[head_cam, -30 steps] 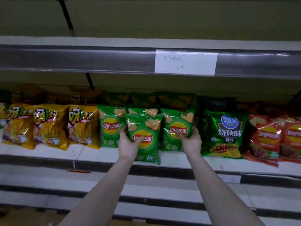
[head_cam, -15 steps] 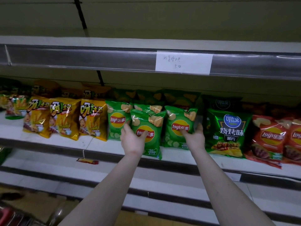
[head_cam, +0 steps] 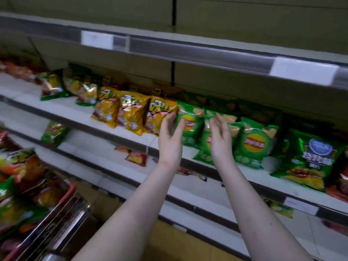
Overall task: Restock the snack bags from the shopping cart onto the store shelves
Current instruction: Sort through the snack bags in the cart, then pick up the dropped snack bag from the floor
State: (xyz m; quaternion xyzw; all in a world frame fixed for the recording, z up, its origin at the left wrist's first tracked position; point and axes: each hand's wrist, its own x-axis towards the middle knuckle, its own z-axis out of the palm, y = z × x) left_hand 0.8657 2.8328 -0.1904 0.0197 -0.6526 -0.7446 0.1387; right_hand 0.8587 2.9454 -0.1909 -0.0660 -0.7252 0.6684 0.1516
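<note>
On the store shelf (head_cam: 79,114), the left hand (head_cam: 170,141) and right hand (head_cam: 220,142) hover released and empty; the unsupported front green bag (head_cam: 204,150) could slump off the lip.

**Motion blur leaves little legible on the snack shelf**

Just right of the right hand (head_cam: 220,136), a green chip bag (head_cam: 254,143) carries the red-and-yellow Lay's roundel, its lettering smeared. Farther right, a dark green bag (head_cam: 312,159) shows a blue round logo above three white Chinese characters, just readable as 烧烤味. The big characters on the yellow bags (head_cam: 131,113) left of the left hand (head_cam: 170,140) cannot be read. Neither can the white shelf labels (head_cam: 303,71) above the hands.
</note>
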